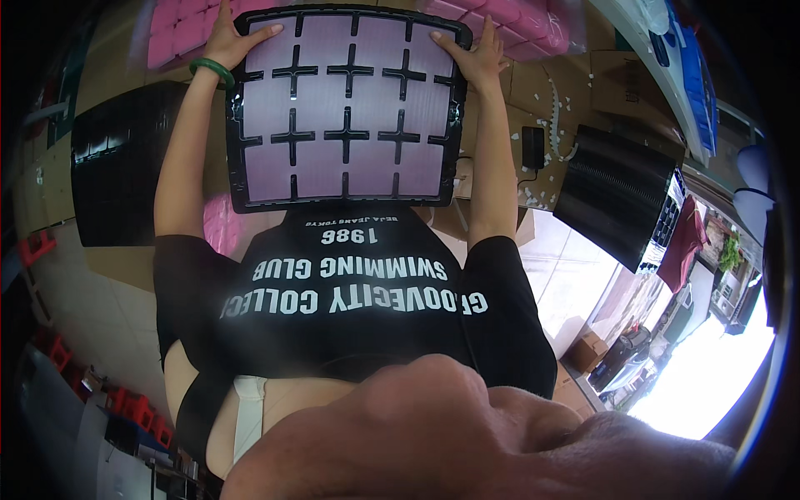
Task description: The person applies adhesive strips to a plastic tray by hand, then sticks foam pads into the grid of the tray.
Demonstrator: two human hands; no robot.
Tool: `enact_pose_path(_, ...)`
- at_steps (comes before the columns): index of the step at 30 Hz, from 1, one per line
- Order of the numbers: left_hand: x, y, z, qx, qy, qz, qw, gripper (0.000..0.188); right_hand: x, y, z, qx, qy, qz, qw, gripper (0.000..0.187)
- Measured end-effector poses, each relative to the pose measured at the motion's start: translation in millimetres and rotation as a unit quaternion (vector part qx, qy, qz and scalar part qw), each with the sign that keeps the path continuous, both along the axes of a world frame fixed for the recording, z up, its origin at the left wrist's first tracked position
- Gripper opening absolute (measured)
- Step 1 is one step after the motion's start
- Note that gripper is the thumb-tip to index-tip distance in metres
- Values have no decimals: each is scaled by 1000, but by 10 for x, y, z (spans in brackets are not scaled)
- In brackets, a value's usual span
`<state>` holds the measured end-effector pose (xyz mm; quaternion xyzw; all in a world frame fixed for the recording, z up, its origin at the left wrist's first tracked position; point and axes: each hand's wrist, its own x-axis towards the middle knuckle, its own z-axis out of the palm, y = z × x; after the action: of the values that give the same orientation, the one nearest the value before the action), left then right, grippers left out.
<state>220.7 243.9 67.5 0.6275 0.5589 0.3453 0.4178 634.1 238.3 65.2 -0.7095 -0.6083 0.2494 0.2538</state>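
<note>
A black plastic tray (346,204) is in front of me, its grid of square compartments filled with flat pale pink-purple sheets (321,117). At its far left corner is my left hand (229,42), with a green bangle on the wrist. The left thumb lies over the rim and the fingers reach along the outer edge. My right hand (479,58) grips the far right corner, thumb on top and fingers spread outside the rim. What the fingertips do beneath the tray is hidden.
Bright pink gridded blocks in clear plastic (533,25) lie at the back, with more pink blocks (179,33) at back left. Black trays stand left (125,167) and right (617,196). A small black box (533,148) and white scraps lie on the cardboard (575,100).
</note>
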Motion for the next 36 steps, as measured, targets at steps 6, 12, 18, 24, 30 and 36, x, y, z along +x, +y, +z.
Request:
enact_pose_path(6, -278, -571, -160, 90, 129, 135, 978, 108, 83, -690, 248, 57, -60, 10, 997, 118)
enact_pose_path(12, -101, -2183, 4, -51, 136, 102, 984, 118, -30, -2091, 203, -74, -81, 71, 991, 136)
enact_pose_path(18, -177, -2362, -58, -19, 180, 76, 981, 97, 2, -2126, 428, 27, -143, 23, 989, 128)
enact_pose_path(24, -166, -2337, 13, -17, 64, 176, 982, 67, -319, -2194, 593, 68, -82, -1, 994, 114)
enact_pose_path(30, -272, -2349, 971, -123, -466, 221, 848, 31, -627, -2306, 777, 111, -39, 30, 993, 102)
enact_pose_path(36, -1153, -2954, 2860, 108, -183, 177, 961, 36, -578, -2291, 883, 136, -46, 28, 989, 99)
